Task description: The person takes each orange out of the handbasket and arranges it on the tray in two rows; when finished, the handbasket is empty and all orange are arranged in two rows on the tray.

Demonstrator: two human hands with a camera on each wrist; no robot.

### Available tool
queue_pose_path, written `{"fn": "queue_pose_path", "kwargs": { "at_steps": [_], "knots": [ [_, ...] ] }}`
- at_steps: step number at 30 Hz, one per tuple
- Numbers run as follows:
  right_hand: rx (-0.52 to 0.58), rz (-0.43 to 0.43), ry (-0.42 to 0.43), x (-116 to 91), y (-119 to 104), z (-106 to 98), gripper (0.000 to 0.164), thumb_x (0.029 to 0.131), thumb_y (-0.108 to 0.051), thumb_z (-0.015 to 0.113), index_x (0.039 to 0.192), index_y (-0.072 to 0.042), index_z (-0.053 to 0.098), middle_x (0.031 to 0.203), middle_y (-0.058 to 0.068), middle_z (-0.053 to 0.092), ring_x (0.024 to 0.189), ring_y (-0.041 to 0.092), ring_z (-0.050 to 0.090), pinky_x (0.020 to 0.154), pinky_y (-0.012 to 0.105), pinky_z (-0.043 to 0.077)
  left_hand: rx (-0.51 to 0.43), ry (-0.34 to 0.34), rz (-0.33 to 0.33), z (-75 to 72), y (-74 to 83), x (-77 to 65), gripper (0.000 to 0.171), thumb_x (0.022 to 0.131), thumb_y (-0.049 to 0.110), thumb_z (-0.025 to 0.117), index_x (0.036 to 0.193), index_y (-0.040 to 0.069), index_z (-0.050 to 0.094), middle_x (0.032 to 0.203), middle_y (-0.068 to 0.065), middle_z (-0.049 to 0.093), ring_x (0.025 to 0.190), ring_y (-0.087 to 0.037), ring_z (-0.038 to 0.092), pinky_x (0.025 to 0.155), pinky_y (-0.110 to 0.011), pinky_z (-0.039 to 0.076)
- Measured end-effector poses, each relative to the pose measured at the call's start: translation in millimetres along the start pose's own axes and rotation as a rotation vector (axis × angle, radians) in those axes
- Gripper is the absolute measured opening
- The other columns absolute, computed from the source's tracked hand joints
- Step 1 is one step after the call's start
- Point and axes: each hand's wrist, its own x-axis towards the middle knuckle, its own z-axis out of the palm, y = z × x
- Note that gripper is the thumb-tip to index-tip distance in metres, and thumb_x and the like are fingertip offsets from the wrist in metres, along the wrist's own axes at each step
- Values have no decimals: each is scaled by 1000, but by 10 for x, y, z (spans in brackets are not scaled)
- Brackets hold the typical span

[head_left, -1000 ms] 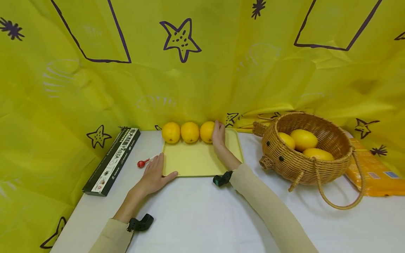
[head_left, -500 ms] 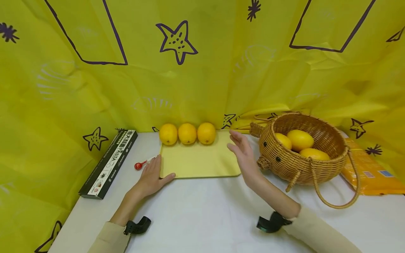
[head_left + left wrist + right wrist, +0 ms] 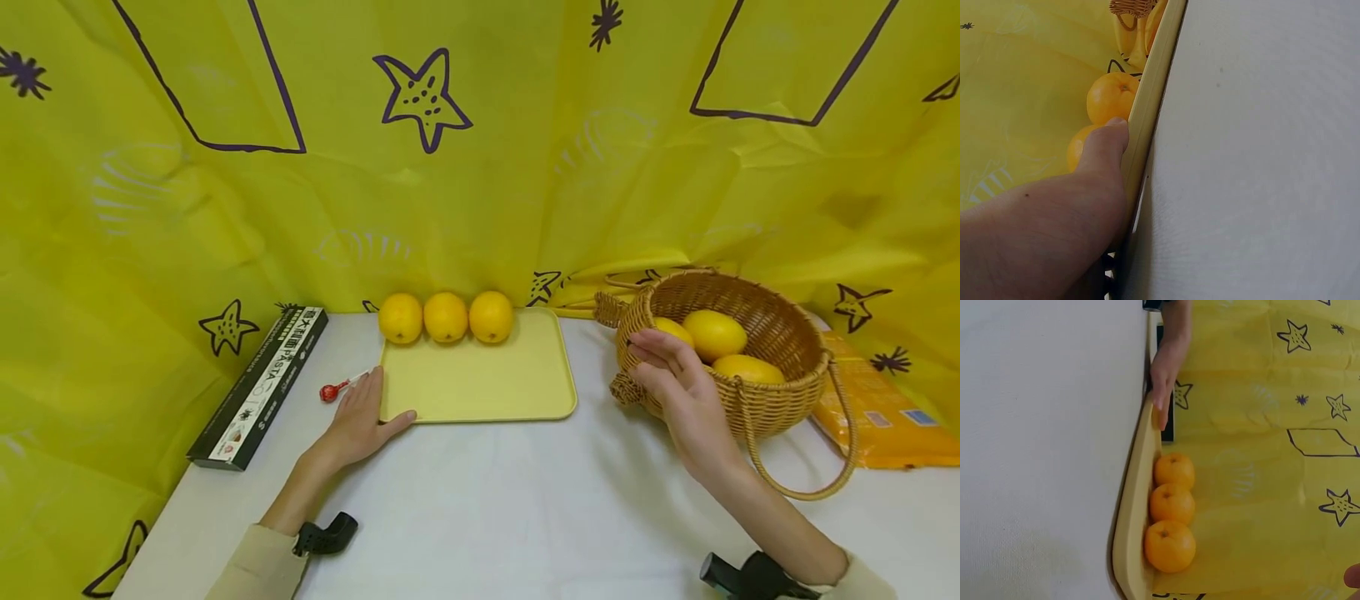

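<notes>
Three oranges [image 3: 446, 317] stand in a row along the far edge of a pale yellow tray [image 3: 480, 387]. My left hand [image 3: 360, 421] rests at the tray's left side, fingers straight, thumb at the near corner. In the left wrist view its thumb [image 3: 1107, 147] lies along the tray's rim. My right hand [image 3: 690, 404] is raised in front of the wicker pig basket [image 3: 765, 417], fingers loosely bent and holding nothing. Inside the basket lie three yellow fruits [image 3: 714, 335], one partly covered by the fingers. The right wrist view shows the oranges [image 3: 1170, 545] side by side on the tray.
A red lollipop [image 3: 330, 392] lies left of the tray, its stick reaching toward the left fingers. Farther left is a black pasta box [image 3: 258, 387]. An orange packet [image 3: 885, 417] sits behind the basket at right. A yellow patterned cloth [image 3: 480, 200] hangs behind the table.
My right hand has let go of the rightmost orange, leaving it in the row on the tray, and moved right to the basket. The left hand stays at the tray.
</notes>
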Motion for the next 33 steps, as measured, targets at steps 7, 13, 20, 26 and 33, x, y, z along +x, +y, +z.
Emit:
{"fn": "queue_pose_path", "kwargs": {
  "at_steps": [7,13,20,26,33],
  "knots": [
    [33,-1,-19,29,-10,15,32,100,-6,48,132,-8,45,128,-5,53,121,7,50,94,13,49,-2,20,3,-29,-27,-13,102,93,56,52,152,-10,1,161,-28,3,149,-45,6,121,-60,5],
    [39,-25,5,85,-98,-16,33,99,-4,50,131,-9,47,128,-3,54,120,8,52,92,13,49,-6,27,18,-17,-46,9,101,93,55,53,152,-10,2,160,-28,5,149,-45,8,121,-60,6],
    [103,-159,-7,465,-493,-173,31,97,3,49,127,-4,51,123,3,57,110,11,57,88,17,53,1,28,13,-17,-41,11,101,93,55,53,152,-10,2,161,-28,5,149,-44,8,121,-59,7],
    [-169,-6,-168,920,-803,-547,21,100,-9,49,120,-7,57,114,-4,65,101,7,65,83,18,55,-9,27,12,-36,-33,0,101,93,55,53,152,-10,2,161,-28,4,149,-45,7,121,-60,6],
    [-916,128,-575,1474,-1021,-1145,29,103,-16,46,127,-8,59,116,-14,67,103,-2,63,85,18,53,-24,22,16,4,-9,11,102,93,56,54,152,-10,2,160,-29,5,149,-45,8,120,-60,6]
  ]
}}
